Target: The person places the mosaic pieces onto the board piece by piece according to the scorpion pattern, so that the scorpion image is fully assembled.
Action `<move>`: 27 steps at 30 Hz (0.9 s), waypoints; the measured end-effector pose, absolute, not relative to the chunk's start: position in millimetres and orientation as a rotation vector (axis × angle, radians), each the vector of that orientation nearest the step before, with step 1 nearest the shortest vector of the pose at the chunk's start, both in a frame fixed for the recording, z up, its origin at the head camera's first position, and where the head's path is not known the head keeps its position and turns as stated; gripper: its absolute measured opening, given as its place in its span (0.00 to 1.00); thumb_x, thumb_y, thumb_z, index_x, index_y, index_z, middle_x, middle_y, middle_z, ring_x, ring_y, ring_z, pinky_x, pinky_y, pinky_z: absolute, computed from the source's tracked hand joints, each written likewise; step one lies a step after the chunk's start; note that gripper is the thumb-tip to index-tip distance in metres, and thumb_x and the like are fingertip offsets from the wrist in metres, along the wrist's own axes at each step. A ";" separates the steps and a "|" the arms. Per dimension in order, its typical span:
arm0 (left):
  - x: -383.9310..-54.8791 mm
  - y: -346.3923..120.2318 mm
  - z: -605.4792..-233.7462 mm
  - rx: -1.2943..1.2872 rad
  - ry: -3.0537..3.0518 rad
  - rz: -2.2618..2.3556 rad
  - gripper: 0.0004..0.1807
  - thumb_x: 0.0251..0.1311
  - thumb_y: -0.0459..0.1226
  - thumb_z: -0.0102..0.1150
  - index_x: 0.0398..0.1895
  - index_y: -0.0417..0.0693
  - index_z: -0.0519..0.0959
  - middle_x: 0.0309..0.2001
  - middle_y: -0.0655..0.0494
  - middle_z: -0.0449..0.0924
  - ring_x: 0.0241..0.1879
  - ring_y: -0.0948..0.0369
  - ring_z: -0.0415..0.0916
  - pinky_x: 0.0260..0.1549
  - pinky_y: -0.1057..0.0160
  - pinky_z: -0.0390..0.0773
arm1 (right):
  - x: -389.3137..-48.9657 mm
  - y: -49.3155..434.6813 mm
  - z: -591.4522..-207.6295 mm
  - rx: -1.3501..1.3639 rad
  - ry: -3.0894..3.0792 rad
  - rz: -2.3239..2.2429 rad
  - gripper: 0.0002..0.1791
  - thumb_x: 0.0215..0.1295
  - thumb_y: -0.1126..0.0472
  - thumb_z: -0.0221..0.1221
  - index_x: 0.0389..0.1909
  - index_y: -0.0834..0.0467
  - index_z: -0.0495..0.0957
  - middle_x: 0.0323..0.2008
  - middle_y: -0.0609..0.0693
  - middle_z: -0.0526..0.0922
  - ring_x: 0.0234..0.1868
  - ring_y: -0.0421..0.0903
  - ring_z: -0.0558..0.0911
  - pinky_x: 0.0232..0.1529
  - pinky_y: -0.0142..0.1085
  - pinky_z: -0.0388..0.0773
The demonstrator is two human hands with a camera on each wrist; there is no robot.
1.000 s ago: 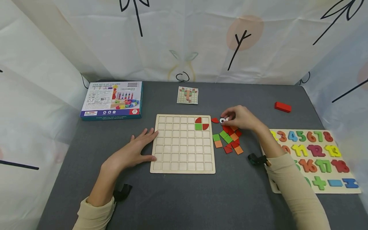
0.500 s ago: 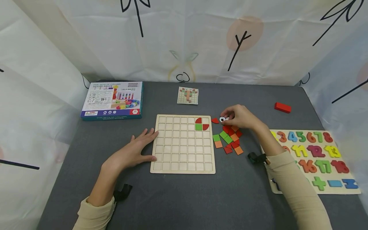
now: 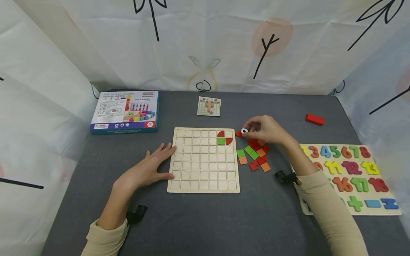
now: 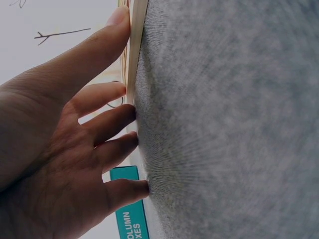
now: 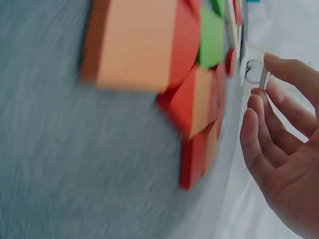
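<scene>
My right hand (image 3: 268, 129) pinches a small white eye piece (image 3: 244, 131) with a black dot, just off the board's upper right corner. The right wrist view shows that piece edge-on as a thin white sliver (image 5: 264, 77) between thumb and fingertips. With fingers spread, my left hand (image 3: 144, 167) touches the left edge of the wooden grid board (image 3: 198, 189). In the left wrist view its thumb (image 4: 117, 22) lies at the board's edge. Two red quarter-round pieces and a green square (image 3: 221, 141) sit in the board's upper right cells.
Loose red, orange and green pieces (image 3: 252, 154) lie right of the board. Behind it is a small pattern card (image 3: 209, 106). A toy box (image 3: 125, 112) stands at back left, a red block (image 3: 315, 119) at back right, a number board (image 3: 373, 209) under the right forearm.
My right hand has shifted slightly left and away with the eye piece, which now overlaps the red piece beside the board. The left hand has stayed in place.
</scene>
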State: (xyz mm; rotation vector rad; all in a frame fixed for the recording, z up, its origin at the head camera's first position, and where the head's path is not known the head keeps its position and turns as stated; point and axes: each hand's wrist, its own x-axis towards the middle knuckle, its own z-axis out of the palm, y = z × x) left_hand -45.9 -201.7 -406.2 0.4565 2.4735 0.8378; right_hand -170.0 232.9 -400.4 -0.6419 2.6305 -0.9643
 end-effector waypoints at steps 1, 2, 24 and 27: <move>-46.0 -201.6 -406.0 0.456 2.475 0.837 0.54 0.66 0.45 0.76 0.89 0.48 0.55 0.89 0.40 0.47 0.89 0.35 0.36 0.79 0.18 0.37 | -168.6 230.5 -399.2 -0.649 2.621 -0.995 0.12 0.69 0.60 0.74 0.49 0.60 0.89 0.38 0.55 0.90 0.36 0.43 0.85 0.39 0.29 0.81; -46.1 -201.5 -405.9 0.455 2.474 0.837 0.54 0.66 0.45 0.76 0.89 0.48 0.55 0.89 0.40 0.47 0.89 0.35 0.36 0.79 0.18 0.37 | -167.2 227.8 -397.8 -0.650 2.611 -1.023 0.12 0.69 0.60 0.74 0.49 0.60 0.89 0.37 0.55 0.90 0.36 0.44 0.86 0.39 0.29 0.81; -48.2 -201.4 -407.4 0.457 2.477 0.834 0.53 0.67 0.45 0.76 0.89 0.48 0.55 0.89 0.40 0.47 0.89 0.35 0.37 0.78 0.18 0.37 | -158.4 153.0 -396.7 -0.774 2.569 -1.025 0.16 0.65 0.59 0.76 0.50 0.61 0.89 0.39 0.55 0.91 0.40 0.47 0.89 0.46 0.42 0.88; -47.8 -201.6 -407.3 0.452 2.479 0.831 0.53 0.66 0.45 0.76 0.89 0.48 0.55 0.89 0.40 0.47 0.89 0.35 0.37 0.78 0.18 0.37 | -162.6 144.1 -396.4 -0.793 2.595 -0.960 0.15 0.66 0.59 0.76 0.49 0.61 0.90 0.39 0.55 0.91 0.40 0.48 0.89 0.46 0.44 0.88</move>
